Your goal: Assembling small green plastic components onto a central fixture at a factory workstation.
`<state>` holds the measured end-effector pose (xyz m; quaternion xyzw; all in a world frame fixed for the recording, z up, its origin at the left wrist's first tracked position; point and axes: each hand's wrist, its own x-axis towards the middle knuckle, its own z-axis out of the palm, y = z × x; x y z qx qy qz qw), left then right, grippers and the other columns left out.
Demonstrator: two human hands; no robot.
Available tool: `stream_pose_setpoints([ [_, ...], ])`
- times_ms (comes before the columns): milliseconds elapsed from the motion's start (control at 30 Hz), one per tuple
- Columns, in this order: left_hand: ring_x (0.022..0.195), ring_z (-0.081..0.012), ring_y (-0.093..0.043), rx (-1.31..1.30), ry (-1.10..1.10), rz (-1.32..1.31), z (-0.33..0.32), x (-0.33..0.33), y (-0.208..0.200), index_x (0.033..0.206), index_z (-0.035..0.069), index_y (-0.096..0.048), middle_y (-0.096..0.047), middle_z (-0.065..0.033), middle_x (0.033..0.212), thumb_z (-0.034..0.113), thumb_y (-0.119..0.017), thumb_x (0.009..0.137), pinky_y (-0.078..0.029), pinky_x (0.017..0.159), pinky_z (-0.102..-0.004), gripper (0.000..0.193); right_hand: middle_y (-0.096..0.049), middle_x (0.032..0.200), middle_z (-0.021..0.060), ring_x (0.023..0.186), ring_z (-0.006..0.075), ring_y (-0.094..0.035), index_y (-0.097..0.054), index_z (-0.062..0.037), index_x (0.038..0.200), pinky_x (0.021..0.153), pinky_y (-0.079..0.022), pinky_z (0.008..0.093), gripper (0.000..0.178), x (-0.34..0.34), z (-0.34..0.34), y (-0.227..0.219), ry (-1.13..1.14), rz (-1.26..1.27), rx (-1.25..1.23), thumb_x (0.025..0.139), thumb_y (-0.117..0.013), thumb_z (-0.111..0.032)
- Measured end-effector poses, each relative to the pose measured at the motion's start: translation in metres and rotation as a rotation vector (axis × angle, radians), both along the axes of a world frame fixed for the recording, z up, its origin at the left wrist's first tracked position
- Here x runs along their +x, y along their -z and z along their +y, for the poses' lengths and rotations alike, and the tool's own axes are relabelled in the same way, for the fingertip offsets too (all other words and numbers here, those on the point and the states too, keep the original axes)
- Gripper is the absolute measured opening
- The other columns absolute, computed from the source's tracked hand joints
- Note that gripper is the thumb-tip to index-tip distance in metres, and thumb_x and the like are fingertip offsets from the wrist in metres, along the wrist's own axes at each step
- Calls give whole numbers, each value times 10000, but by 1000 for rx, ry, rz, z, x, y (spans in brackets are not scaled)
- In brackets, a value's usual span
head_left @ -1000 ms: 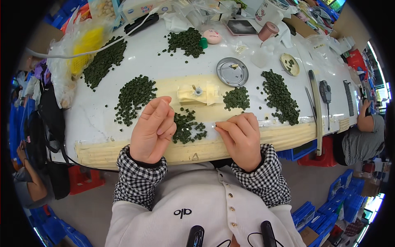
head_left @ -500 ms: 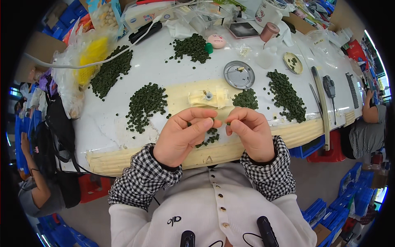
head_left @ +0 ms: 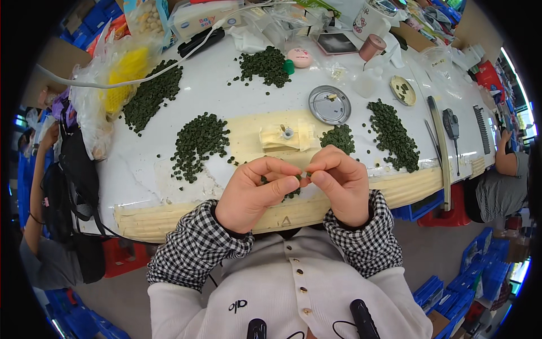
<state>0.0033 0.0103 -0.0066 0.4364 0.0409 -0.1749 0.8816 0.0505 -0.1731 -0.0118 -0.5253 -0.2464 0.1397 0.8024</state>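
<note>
Over the near edge of the table, my left hand [head_left: 248, 195] pinches a small dark green piece [head_left: 298, 176] between thumb and index finger. My right hand [head_left: 345, 186] is also closed in a pinch, its fingertips meeting the left ones, on a similar small green piece [head_left: 309, 174] mostly covered by the fingers. Under the hands lies a little heap of the same green pieces [head_left: 292, 194], partly hidden. Just beyond stands a small taped block with a pale round fitting [head_left: 287, 134]. A green heap [head_left: 337, 138] sits beside it.
Larger green heaps lie at left [head_left: 200, 146], far left [head_left: 151, 99], back [head_left: 265, 66] and right [head_left: 394, 135]. A round metal lid [head_left: 324, 113] and a cream dish [head_left: 409, 97] stand behind. A long metal strip [head_left: 442, 147] lies right; a white cable [head_left: 132, 83] crosses left.
My two hands have come together, so their fingertips now meet, and sit slightly lower. At the far left, another person's arm has shifted. The heaps have stayed put.
</note>
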Motion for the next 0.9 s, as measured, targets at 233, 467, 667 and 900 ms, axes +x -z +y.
stream_pose_setpoints([
  [233,644,-28,-487,-190,-6,-28,0,1,11,996,25,-635,-670,-58,901,14,-626,874,-371,542,-173,123,-593,927,84,836,137,-590,-653,30,981,760,-489,244,151,0,1,2,42,-96,-76,833,-634,58],
  [467,679,-45,-518,-206,-17,-24,-2,-1,7,971,21,-641,-666,-59,886,3,-636,865,-402,589,-188,107,-605,903,87,816,139,-592,-662,28,979,725,-486,242,166,-3,3,-1,57,-81,-72,820,-639,71],
  [667,710,-55,-542,-112,-42,-39,-1,-1,6,938,15,-656,-670,-57,872,9,-659,850,-431,628,-191,88,-628,870,91,786,150,-602,-667,19,962,695,-481,242,176,-1,2,0,122,-221,-171,795,-662,75],
  [900,793,-82,-600,41,-120,-79,-2,-5,4,926,9,-662,-672,-46,874,8,-675,836,-476,732,-215,91,-662,885,110,766,176,-632,-681,-2,964,659,-502,253,219,-4,3,-7,225,-420,-358,759,-694,75],
])
